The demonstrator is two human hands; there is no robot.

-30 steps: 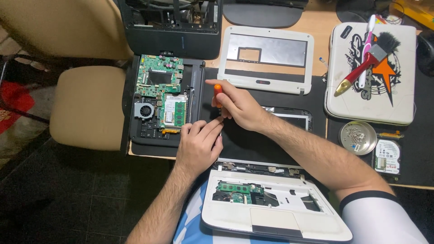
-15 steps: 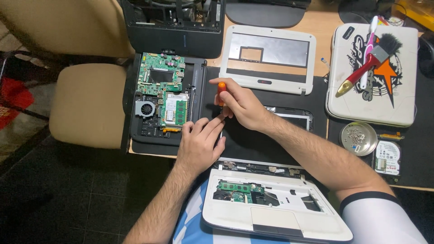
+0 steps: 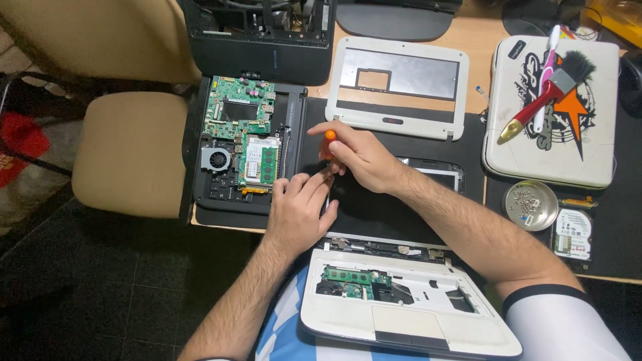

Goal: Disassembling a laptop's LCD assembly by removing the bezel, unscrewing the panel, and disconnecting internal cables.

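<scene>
My right hand (image 3: 358, 155) grips an orange-handled screwdriver (image 3: 330, 136), held upright with its tip down on a black laptop panel (image 3: 374, 207). My left hand (image 3: 299, 207) rests just below it, fingers pinched at the screwdriver's tip and pressing on the panel. Left of both hands lies an opened black laptop base with a green circuit board (image 3: 239, 127) and a small fan (image 3: 217, 160). A white laptop base (image 3: 408, 304) with an exposed green board sits on my lap, close to my body.
A white screen bezel (image 3: 400, 87) lies at the back. At the right, a white laptop lid (image 3: 552, 110) carries a red-handled brush (image 3: 545, 93) and a pink tool. A metal dish of screws (image 3: 530, 205) and a hard drive (image 3: 572, 234) sit lower right. A beige chair (image 3: 127, 154) stands to the left.
My right hand and the screwdriver have shifted slightly; the left hand's fingers stay at the tip. Nothing else moved.
</scene>
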